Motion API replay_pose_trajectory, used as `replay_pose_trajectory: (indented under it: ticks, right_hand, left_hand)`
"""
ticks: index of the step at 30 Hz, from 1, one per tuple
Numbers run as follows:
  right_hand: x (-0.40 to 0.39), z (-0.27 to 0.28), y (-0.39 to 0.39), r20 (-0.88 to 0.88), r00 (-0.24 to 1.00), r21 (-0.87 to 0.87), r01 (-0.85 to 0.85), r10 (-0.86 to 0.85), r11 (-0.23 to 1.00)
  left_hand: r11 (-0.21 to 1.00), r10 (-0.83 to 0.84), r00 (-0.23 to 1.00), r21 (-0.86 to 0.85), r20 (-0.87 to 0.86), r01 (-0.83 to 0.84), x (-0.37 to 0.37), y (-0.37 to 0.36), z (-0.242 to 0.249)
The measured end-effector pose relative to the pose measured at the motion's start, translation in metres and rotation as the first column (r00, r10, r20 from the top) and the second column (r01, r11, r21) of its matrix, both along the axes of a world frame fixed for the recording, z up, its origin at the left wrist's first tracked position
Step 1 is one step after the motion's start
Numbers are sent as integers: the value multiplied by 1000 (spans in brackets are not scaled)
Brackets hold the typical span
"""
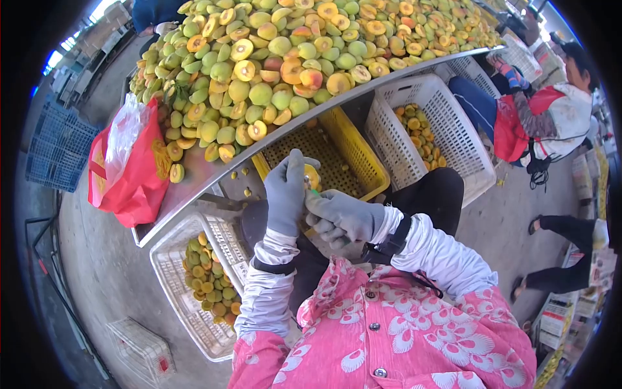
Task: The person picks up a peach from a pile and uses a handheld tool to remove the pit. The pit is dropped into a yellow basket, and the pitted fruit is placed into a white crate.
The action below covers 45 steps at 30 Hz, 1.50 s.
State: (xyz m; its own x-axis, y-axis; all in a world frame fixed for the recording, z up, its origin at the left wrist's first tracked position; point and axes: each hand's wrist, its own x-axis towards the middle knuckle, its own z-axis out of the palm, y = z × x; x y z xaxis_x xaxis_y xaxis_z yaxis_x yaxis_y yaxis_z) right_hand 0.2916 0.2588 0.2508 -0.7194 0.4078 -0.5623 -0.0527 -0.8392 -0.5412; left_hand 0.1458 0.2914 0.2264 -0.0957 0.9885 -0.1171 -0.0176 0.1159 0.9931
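In front of my body, above the yellow crate [372,162], my left hand [285,194] in a grey glove is closed around a cut peach [312,176] with its yellow-orange flesh showing. My right hand [346,217], gloved the same way, grips a small green-handled tool [315,192] right against the fruit. Most of that tool is hidden by my fingers, so its working end cannot be made out. Beyond both hands, a large heap of peaches [278,97], many halved with pits showing, covers the metal-edged table [214,176].
A red bag [139,188] with clear plastic sits at the table's left corner. White crates [453,123] [194,324] holding peach halves stand on both sides of my knees. Blue crates [58,142] are stacked far left. At right sits another person [551,123]; dark-trousered legs [567,253] show lower down.
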Motion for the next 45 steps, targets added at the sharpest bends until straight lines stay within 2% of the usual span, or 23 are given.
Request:
replay_pose_trajectory:
  ticks: [4,6,7,9,14,16,17,19,20,22,23,25,29,31,32,35,37,38,39,40,41,43,45]
  right_hand:
    - [8,-7,7,-136,990,-192,-7,-20,981]
    - [8,-8,2,-224,974,-247,-27,-30,969]
    - [8,-6,2,-169,985,-206,12,-47,979]
    - [4,-11,1,-18,998,-42,65,-66,997]
    - [17,-17,0,-163,987,-190,-17,-14,982]
    - [19,-24,3,-353,934,-311,-60,-56,948]
    - [15,-24,3,-358,932,-309,-63,-55,949]
    - [8,-25,-1,-117,985,-193,101,-125,976]
    - [8,-24,-2,-121,984,-198,102,-127,975]
    - [14,-21,0,-325,942,-224,6,-81,975]
    - [15,-23,-1,-328,941,-227,10,-86,974]
    - [17,-31,1,-506,855,-304,-52,-115,951]
    - [14,-33,5,-570,812,-301,-67,-124,951]
    - [10,-29,10,-489,871,-164,-30,-55,986]
    - [10,-30,13,-495,867,-154,-24,-56,988]
    - [15,-26,15,-455,891,-49,-25,0,998]
    - [17,-14,16,5,985,116,171,-172,978]
    - [17,-23,19,6,986,118,167,-169,979]
    - [17,-42,23,204,930,464,183,-305,867]
    - [16,-47,25,326,811,747,94,-486,659]
    - [17,-52,23,401,718,877,-122,-569,465]
    - [11,-60,22,419,666,898,-202,-617,392]
    - [6,-73,28,427,620,904,-289,-659,314]
  left_hand:
    - [997,-44,998,-71,-40,41,4,2,13]
    - [987,-94,946,94,-311,129,4,2,15]
    - [986,-98,944,96,-314,135,3,7,14]
    - [935,-245,937,-196,250,296,1,14,3]
    - [960,-168,948,-171,271,219,7,0,-9]
    - [981,-191,981,33,-30,192,5,5,-13]
    - [981,-189,981,34,-35,191,6,8,-13]
    - [995,-88,977,27,-193,95,11,11,-13]
    - [995,-91,976,21,-198,97,9,10,-11]
    - [973,-227,966,-14,127,230,7,13,-2]
    - [972,-231,965,-18,125,235,9,11,4]
    - [966,-195,963,134,-185,221,14,12,13]
    - [926,-322,936,159,-142,343,11,26,-1]
    - [912,-347,810,-30,473,409,11,27,-8]
    - [909,-357,810,-25,465,415,12,28,-7]
    - [999,-25,922,-30,386,40,22,25,-19]
    - [999,28,959,32,281,-38,22,26,-20]
    - [991,90,981,83,171,-106,21,22,-19]
    - [975,65,987,200,145,-94,15,16,-18]
    - [975,67,987,199,144,-95,14,17,-22]
    - [988,100,972,92,212,-122,14,20,-26]
    - [989,143,950,-14,276,-145,15,21,-29]
    - [971,240,970,6,-27,-240,17,16,-27]
